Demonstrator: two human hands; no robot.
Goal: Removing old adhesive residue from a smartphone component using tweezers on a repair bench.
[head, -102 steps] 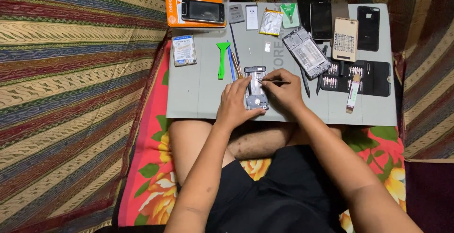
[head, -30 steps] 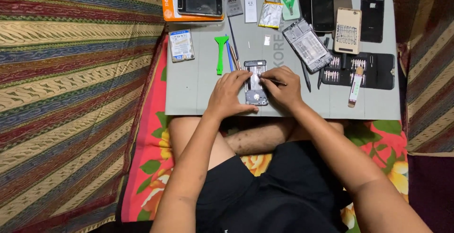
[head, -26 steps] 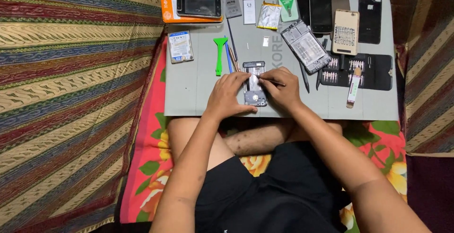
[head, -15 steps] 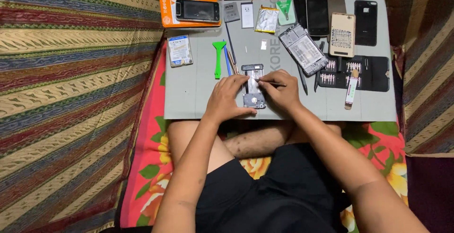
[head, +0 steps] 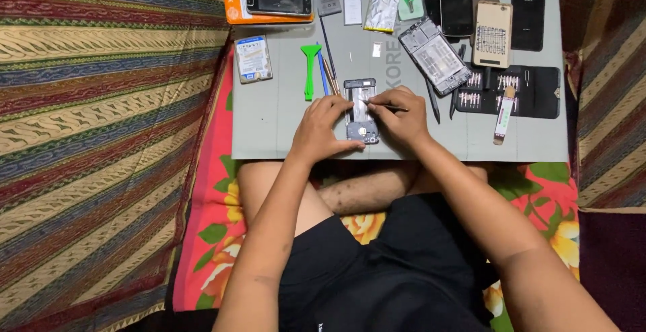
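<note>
Repair underway: left hand (head: pixel 321 124) grips opened phone (head: pixel 361 110) on mat (head: pixel 269 123). Right hand (head: pixel 402 115) pinches thin tool (head: pixel 382 106) w/ tip inside; next move likely needs steady, precise probing.

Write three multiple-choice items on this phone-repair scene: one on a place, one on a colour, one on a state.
1. Where does the opened phone lie?
A. On the grey mat, between the two hands
B. On the orange box
C. On the striped cloth

2. What colour is the plastic pry tool lying left of the opened phone?
A. Red
B. Green
C. White

3. What is the right hand doing?
A. Resting flat and empty on the mat
B. Lifting the black bit case
C. Pinching a thin tool whose tip is at the opened phone

Answers:
1. A, the phone sits on the mat with the left hand on its left edge and the right hand at its right.
2. B, the forked tool is bright green.
3. C, the fingers grip a slim dark tool pointed at the phone's inside.
</note>
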